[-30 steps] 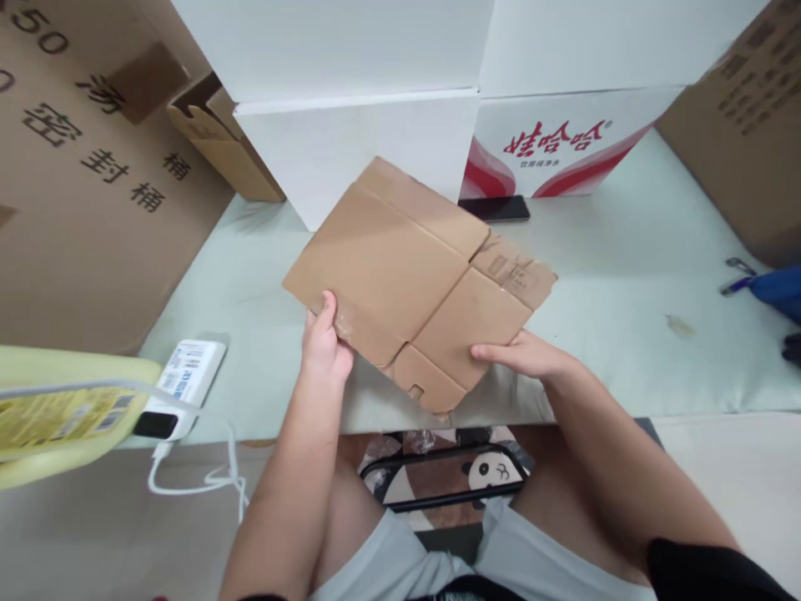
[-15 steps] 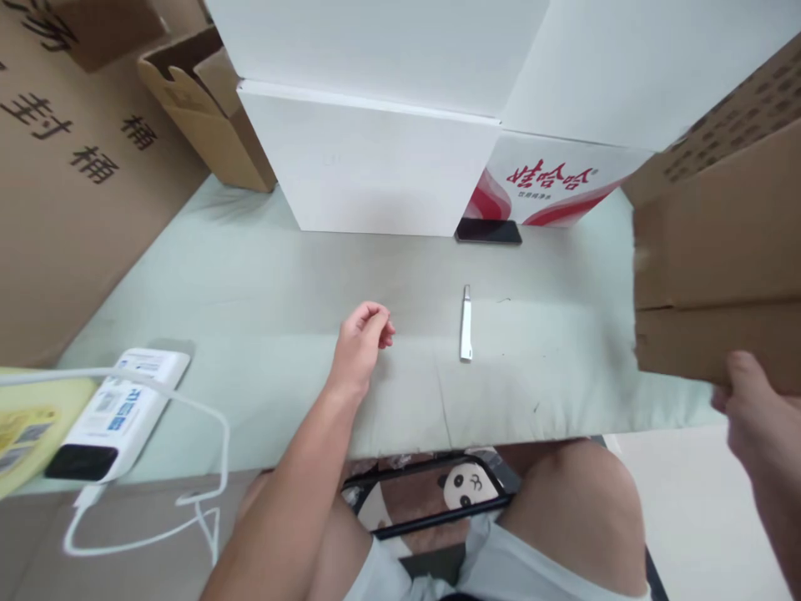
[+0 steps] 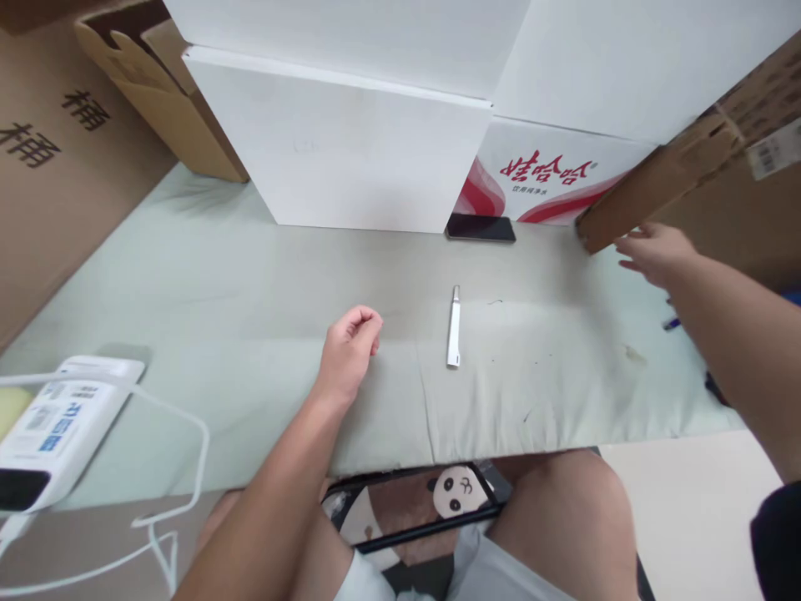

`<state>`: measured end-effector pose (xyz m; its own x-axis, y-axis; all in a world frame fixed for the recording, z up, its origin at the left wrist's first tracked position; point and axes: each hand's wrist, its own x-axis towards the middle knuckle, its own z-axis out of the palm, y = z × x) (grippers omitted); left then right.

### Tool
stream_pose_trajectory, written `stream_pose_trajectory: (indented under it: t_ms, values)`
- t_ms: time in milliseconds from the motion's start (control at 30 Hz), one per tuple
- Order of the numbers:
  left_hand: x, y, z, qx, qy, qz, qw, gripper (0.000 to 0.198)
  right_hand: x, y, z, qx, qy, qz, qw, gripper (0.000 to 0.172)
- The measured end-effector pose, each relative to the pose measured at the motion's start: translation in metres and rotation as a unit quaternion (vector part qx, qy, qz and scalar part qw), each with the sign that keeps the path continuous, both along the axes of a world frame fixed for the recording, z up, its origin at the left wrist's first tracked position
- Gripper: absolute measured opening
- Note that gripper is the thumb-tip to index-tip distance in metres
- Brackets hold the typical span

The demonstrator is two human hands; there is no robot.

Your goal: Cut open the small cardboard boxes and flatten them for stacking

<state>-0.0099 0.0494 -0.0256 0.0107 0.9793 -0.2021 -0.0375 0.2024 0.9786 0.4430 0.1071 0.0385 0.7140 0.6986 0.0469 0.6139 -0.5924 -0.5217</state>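
Note:
My left hand [image 3: 351, 346] rests on the cloth-covered table, its fingers curled closed with nothing visible in them. To its right lies a slim white-handled cutter [image 3: 454, 330] with a metal tip, apart from the hand. My right hand [image 3: 660, 253] reaches to the far right, its fingers stretched and apart, by the lower edge of a brown cardboard box [image 3: 657, 184]. The box leans near the white carton with red lettering [image 3: 544, 171]. Whether the fingertips still touch the box is hard to tell.
Large white boxes [image 3: 350, 150] stand along the back, with a black phone [image 3: 481, 228] at their foot. An opened cardboard box [image 3: 156, 92] and a big carton [image 3: 56, 192] are at left. A white power bank [image 3: 68, 426] with a cable lies front left.
My right hand has carried the cardboard box from the front right to the back right, beside the red-lettered carton, and its fingers have spread. My left hand stays closed on the table.

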Motion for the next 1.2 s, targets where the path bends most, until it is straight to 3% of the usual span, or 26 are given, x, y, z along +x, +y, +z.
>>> stream_pose_trajectory:
  t_ms: [200,300,400,533,700,833,900,1067,1200]
  values:
    - [-0.007,0.002,0.007,0.016,-0.05,0.011,0.999,0.018,-0.035,-0.041,0.012,-0.071,0.082,0.026,0.994,0.054]
    - [-0.017,-0.001,0.011,0.028,-0.076,0.028,0.996,0.018,-0.057,-0.052,0.028,-0.098,0.074,0.071,0.99,0.039]
    - [-0.032,-0.007,0.015,0.038,-0.112,0.058,0.991,0.017,-0.093,-0.046,0.045,-0.113,0.034,0.152,0.981,0.023]
    - [-0.061,-0.012,0.021,0.034,-0.169,0.105,0.979,0.016,-0.177,-0.026,0.051,-0.112,-0.02,0.305,0.945,0.014]
    - [-0.093,-0.01,0.023,0.03,-0.195,0.151,0.969,0.016,-0.311,-0.008,0.02,-0.112,-0.031,0.516,0.848,0.026]
    - [-0.106,-0.003,0.023,0.018,-0.215,0.168,0.962,0.015,-0.406,0.032,0.002,-0.048,-0.066,0.661,0.746,0.038]
    - [-0.111,0.0,0.024,0.001,-0.234,0.177,0.956,0.015,-0.451,0.066,0.003,-0.018,-0.103,0.674,0.731,0.04]
    - [-0.122,0.006,0.026,-0.024,-0.253,0.178,0.951,0.017,-0.544,0.161,0.03,0.034,-0.146,0.592,0.792,0.045]
    - [-0.126,0.011,0.023,-0.025,-0.243,0.182,0.952,0.017,-0.579,0.215,0.053,0.079,-0.153,0.541,0.823,0.04]
